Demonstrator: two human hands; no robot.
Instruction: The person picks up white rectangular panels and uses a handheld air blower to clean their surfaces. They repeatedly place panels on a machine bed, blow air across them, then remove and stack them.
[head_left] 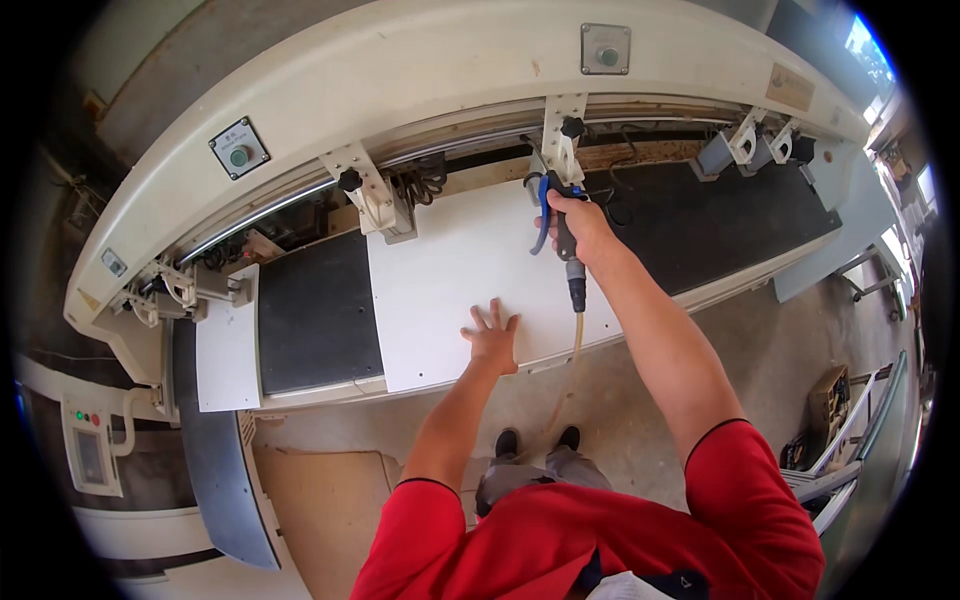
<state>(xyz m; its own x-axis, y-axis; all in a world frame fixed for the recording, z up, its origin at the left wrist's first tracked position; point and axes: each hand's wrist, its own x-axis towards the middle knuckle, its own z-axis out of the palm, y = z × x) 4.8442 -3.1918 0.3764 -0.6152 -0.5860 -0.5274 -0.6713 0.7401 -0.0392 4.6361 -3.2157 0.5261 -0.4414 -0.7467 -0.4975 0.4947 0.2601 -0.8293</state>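
Panel (445, 265) | left fingers (496, 318) spread near front edge | right fingers (563, 202) clamped round air gun (566, 242) | black bed (700, 220) rightward

Grey concrete floor (760, 350) spreads out from the near edge of the tabletop (700, 225), with a flat brown sheet (325, 510) lying on it by the near left corner. Toward the near right corner, well apart from the tabletop, are a brown box (828, 400) and a pale metal frame (825, 483). Bright bluish-white light shows at a window-like opening (866, 48) beyond the far right corner, while the far left side is dimmer.
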